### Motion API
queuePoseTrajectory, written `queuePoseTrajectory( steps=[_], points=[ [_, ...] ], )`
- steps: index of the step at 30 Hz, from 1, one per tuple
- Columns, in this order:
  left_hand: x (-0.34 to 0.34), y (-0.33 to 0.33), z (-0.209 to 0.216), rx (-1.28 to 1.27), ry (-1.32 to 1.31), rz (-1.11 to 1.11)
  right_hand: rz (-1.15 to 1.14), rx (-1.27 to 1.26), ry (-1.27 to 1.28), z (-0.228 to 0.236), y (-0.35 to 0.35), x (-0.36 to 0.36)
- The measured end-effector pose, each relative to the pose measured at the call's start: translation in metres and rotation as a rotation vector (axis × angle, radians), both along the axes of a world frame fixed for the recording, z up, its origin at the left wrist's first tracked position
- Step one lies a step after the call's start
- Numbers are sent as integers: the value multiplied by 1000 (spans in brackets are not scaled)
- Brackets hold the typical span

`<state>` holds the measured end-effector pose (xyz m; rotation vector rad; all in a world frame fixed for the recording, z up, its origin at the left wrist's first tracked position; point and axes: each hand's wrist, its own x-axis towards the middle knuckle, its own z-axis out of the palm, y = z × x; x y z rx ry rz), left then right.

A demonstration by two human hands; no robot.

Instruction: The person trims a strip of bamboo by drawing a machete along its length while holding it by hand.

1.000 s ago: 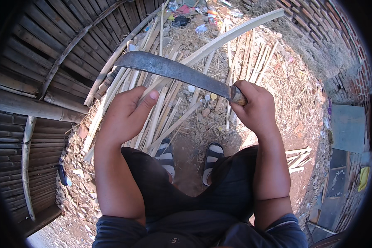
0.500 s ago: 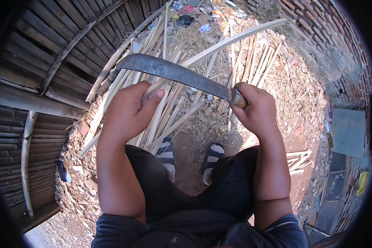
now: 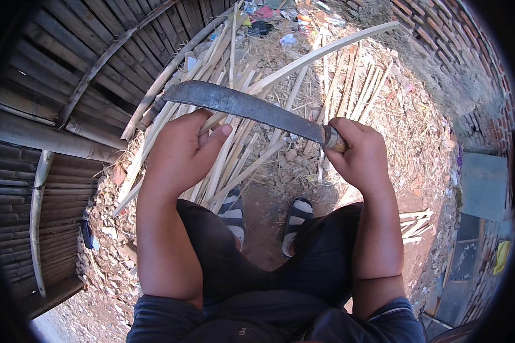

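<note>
My right hand [image 3: 360,151] is closed round the wooden handle of a machete [image 3: 243,108]. Its dark, broad blade reaches leftward, passing just beyond my left hand and over a pale bamboo strip [image 3: 326,48]. That long strip slants up to the far right, and its near end is in the closed grip of my left hand [image 3: 183,148], with the thumb on the near side. Where the blade crosses the strip, I cannot tell whether the two touch.
Cut bamboo strips [image 3: 229,160] lie in a heap beneath my hands, and more strips [image 3: 349,86] are spread at the far right. A bamboo slat wall [image 3: 57,108] stands on the left, a brick wall [image 3: 440,34] on the right. Litter [image 3: 286,26] covers the far ground.
The machete has shifted slightly nearer and to the right with my right hand, its blade a little lower. My left hand keeps its hold on the bamboo strip, almost unmoved.
</note>
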<state>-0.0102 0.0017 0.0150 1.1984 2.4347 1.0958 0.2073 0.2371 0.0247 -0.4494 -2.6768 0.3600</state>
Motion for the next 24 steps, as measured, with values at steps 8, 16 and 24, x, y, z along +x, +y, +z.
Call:
queuePoseTrajectory(
  steps=[8, 16, 24],
  points=[
    [1, 2, 1, 14, -20, 18, 37, -657, -67, -14, 16, 6],
    [0, 2, 6, -107, -20, 48, 0, -805, -20, -9, 16, 5],
    [-1, 1, 0, 6, 7, 51, -49, -1147, -112, -7, -1, 0]
  ],
)
